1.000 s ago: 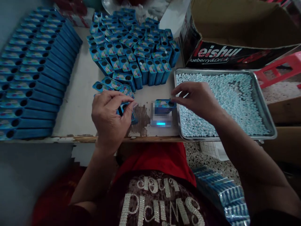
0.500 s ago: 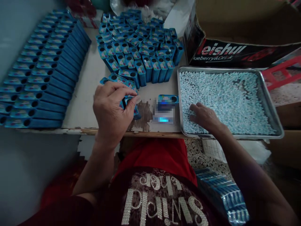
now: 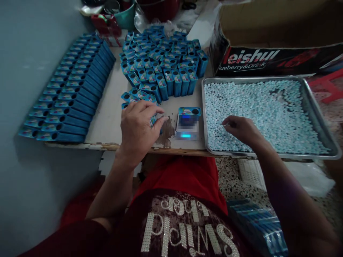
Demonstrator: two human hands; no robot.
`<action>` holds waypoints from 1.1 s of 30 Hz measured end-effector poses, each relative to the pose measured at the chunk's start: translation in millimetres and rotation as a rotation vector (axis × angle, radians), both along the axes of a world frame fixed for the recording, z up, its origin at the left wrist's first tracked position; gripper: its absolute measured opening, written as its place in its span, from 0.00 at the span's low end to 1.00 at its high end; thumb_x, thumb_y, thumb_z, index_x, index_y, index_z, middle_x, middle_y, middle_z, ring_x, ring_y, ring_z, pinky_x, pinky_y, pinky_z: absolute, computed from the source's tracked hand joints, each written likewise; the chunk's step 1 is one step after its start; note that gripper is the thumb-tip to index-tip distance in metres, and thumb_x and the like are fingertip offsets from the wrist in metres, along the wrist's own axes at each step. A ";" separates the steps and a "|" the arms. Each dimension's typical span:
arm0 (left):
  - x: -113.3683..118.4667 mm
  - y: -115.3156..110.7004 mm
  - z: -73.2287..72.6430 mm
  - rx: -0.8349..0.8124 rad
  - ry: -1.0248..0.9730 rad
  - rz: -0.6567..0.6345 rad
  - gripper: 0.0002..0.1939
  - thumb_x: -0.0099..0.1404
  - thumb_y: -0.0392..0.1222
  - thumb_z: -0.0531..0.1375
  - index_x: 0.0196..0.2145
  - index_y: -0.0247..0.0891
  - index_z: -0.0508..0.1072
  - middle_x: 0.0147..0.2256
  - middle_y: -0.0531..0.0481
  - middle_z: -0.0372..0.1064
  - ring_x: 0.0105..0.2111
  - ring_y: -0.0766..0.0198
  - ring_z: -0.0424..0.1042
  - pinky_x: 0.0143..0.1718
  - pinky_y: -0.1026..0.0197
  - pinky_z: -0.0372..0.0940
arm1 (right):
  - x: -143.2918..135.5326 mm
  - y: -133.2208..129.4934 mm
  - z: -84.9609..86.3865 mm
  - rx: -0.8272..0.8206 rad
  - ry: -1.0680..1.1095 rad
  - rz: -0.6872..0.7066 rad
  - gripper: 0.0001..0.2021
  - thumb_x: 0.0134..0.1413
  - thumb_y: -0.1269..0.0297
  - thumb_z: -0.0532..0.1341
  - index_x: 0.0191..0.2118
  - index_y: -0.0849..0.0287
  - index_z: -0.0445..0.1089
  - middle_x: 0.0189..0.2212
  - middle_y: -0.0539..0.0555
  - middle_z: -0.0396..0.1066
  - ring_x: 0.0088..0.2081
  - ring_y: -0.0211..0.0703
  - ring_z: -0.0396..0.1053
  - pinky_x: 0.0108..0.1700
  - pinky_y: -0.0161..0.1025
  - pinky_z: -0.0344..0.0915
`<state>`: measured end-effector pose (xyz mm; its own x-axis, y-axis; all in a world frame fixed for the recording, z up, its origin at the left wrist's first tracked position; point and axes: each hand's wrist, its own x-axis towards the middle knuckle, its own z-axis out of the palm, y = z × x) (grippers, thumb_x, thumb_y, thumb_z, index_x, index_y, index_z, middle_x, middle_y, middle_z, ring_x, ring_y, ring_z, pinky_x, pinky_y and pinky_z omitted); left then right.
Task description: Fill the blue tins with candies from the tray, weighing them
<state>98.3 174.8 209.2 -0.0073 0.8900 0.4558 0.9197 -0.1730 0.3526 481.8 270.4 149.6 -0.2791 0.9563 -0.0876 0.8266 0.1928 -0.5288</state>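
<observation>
My left hand [image 3: 140,132] hovers over a few blue boxes near the table's front edge, thumb and fingers apart, with nothing seen between them. My right hand [image 3: 242,130] is above the left part of a metal tray [image 3: 204,121] of pale blue candies [image 3: 268,117], its fingertips pinched on what looks like a candy. Between the hands, a blue box [image 3: 189,111] with a dark round hole rests on a small scale [image 3: 187,134] with a lit display. Behind stands a cluster of blue boxes [image 3: 177,80], upright and packed together.
Long rows of blue boxes [image 3: 72,103] line the table's left side. An open black carton [image 3: 268,59] stands behind the tray. At the back are a teal bowl [image 3: 125,18] and plastic bags. Wrapped blue packs [image 3: 257,221] lie below at the right.
My right hand has lifted from the candies, and its fingers have closed. My left hand's thumb and fingers have spread a little. The whole view has shifted slightly.
</observation>
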 end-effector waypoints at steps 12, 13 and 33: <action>12.3 3.5 3.3 -0.151 0.097 0.020 0.09 0.73 0.38 0.76 0.49 0.46 0.85 0.53 0.44 0.84 0.59 0.39 0.80 0.62 0.38 0.72 | 15.1 -0.5 -1.4 -0.101 0.037 -0.030 0.13 0.65 0.58 0.65 0.46 0.54 0.88 0.25 0.51 0.79 0.29 0.50 0.78 0.34 0.43 0.67; 12.3 3.2 3.9 -0.159 0.101 0.026 0.09 0.73 0.38 0.76 0.49 0.46 0.85 0.53 0.43 0.84 0.59 0.39 0.80 0.62 0.38 0.72 | 14.1 -0.7 -0.9 -0.107 0.055 -0.024 0.13 0.65 0.58 0.65 0.46 0.54 0.87 0.26 0.52 0.79 0.30 0.50 0.79 0.35 0.43 0.68; 4.3 7.9 5.6 -0.201 0.103 0.031 0.09 0.75 0.40 0.74 0.51 0.47 0.85 0.55 0.43 0.84 0.60 0.39 0.80 0.64 0.37 0.72 | 5.1 4.7 7.1 -0.078 0.084 -0.030 0.14 0.62 0.52 0.67 0.45 0.55 0.84 0.28 0.55 0.81 0.31 0.52 0.80 0.36 0.45 0.67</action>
<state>102.5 182.8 214.8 0.0009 0.9631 0.2691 0.9565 -0.0794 0.2809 486.8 275.1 156.7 -0.2601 0.9554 -0.1397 0.7835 0.1243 -0.6088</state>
